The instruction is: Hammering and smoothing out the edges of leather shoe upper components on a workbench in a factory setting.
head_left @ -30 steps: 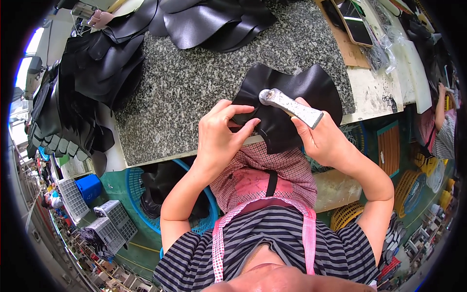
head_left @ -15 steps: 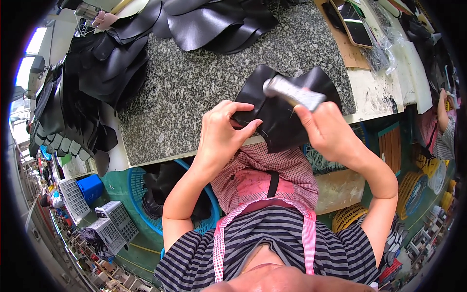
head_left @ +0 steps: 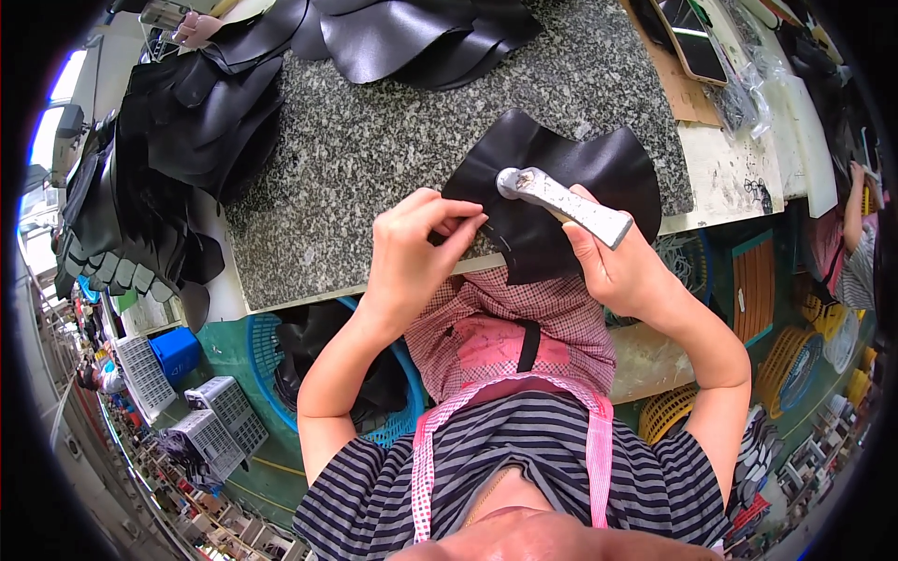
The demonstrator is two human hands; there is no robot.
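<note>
A black leather piece with a wavy outline lies at the near edge of the granite slab, partly hanging over it. My left hand is closed, thumb and forefinger pinched together at the leather's left edge. Over the middle of the leather, my right hand grips a hammer. Its worn metal head points left with the round face lying low over the leather; whether it touches cannot be seen. Most of the handle is hidden by the head and my fingers.
Black leather pieces lie stacked at the back, with another pile on the left. A phone rests on cardboard at the back right. Below the table stands a blue basket with black pieces. Another person's arm shows far right.
My left fingers have closed from an open curve into a pinch at the leather's edge. The hammer head, blurred before, now shows sharp and slightly lower. The leather lies flatter.
</note>
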